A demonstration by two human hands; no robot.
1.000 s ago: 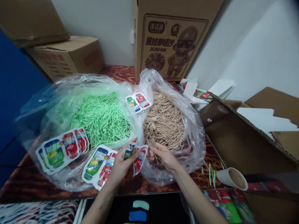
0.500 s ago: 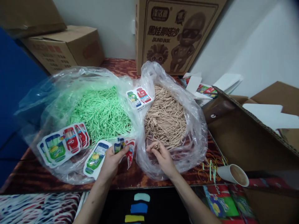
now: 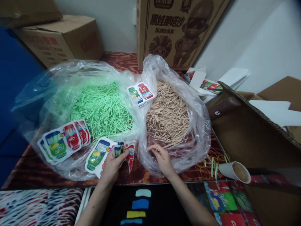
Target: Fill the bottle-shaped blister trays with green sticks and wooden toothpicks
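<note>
My left hand is closed on a printed packet with green and red halves, bent in the grip. Just in front of my body, my right hand pinches several short brown sticks, their ends showing at the fingertips. Beyond it lies a heap of the same brown sticks in a clear plastic bag. To the left, a heap of light green sticks fills another clear bag. Beside my left hand lies a bottle-shaped packet, partly covered by the hand.
Stacked packets lie at the left, and more rest between the bags. A paper cup lies tipped at the right near rubber bands. Cardboard boxes stand behind and at the right.
The view has shifted slightly, so the table items sit a little higher. Both hands keep their holds, and my right hand stays in front of the brown heap.
</note>
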